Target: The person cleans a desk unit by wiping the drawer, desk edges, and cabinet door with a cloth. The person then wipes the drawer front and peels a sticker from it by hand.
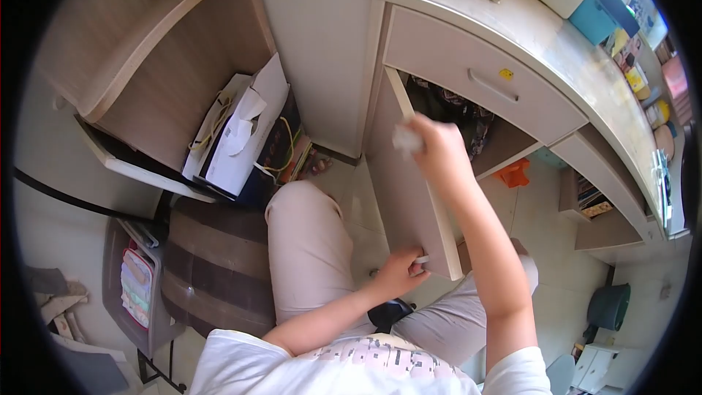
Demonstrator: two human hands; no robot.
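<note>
with our left grip [397, 276] we pinch the handle [422, 259] of the door [398, 190], swung open below the counter [537, 35], its visible edge running lengthwise from the cabinet [439, 51] toward us; our right grip [440, 148] is closed round a blurred white wad [404, 139] near that edge's far end.

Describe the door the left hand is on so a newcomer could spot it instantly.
Start at the long pale desk along the upper right. Beneath its drawer with the yellow sticker, find the pale cabinet door, the left hand at its handle. Unlike the closed drawer above, it stands swung open.
</note>
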